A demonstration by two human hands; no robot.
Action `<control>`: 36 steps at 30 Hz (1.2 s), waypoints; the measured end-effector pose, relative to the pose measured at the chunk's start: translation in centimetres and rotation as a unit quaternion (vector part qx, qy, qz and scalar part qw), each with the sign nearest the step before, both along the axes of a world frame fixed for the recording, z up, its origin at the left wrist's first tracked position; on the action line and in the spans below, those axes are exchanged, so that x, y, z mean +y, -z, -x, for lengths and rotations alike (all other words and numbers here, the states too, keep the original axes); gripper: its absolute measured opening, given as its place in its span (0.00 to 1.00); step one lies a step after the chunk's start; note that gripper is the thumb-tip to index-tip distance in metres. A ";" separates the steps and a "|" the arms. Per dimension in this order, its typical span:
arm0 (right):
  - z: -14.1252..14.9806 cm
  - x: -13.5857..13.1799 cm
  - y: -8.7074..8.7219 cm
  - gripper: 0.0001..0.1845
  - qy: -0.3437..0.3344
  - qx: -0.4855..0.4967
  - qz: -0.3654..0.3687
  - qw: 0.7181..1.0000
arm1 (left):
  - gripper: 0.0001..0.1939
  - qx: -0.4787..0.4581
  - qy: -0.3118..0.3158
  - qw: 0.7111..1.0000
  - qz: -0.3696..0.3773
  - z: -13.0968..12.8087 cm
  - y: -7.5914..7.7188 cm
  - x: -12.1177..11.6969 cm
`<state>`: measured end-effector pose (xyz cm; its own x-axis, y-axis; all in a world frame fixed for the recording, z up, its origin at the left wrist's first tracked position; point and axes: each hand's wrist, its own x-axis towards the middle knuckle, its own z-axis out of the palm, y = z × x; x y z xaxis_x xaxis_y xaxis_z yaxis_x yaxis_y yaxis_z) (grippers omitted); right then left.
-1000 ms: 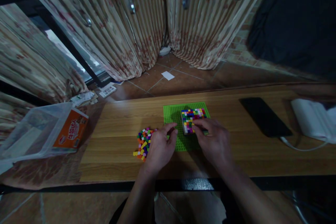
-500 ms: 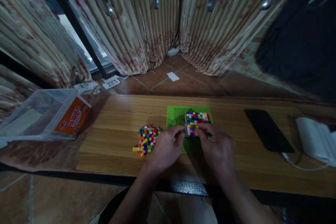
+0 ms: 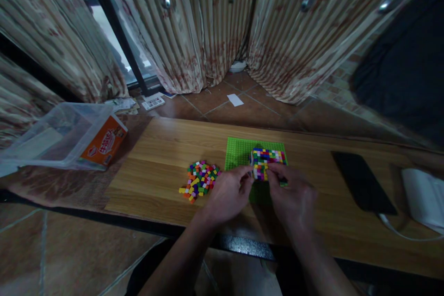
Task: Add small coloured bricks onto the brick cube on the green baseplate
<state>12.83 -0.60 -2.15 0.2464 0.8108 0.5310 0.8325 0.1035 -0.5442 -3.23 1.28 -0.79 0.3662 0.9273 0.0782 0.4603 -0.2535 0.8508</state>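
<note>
Hands (image 3: 229, 192) closer together at multicoloured block (image 3: 261, 161)

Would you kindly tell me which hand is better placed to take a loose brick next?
Probably the left hand: it sits beside the loose brick pile, while the right hand is farther off, at the multicoloured brick block.

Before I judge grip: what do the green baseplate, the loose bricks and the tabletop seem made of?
Green baseplate: probably plastic, fairly matte, with a regular stud grid. Loose bricks: likely plastic, solid bright colors; gloss too small to tell. Tabletop: wood or printed laminate, brown grain, soft sheen at one corner.
</note>
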 end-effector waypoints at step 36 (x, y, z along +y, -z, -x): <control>-0.1 1.3 1.0 0.17 0.046 0.061 0.006 0.997 | 0.15 0.024 0.006 1.000 0.003 0.1 -0.5 -0.1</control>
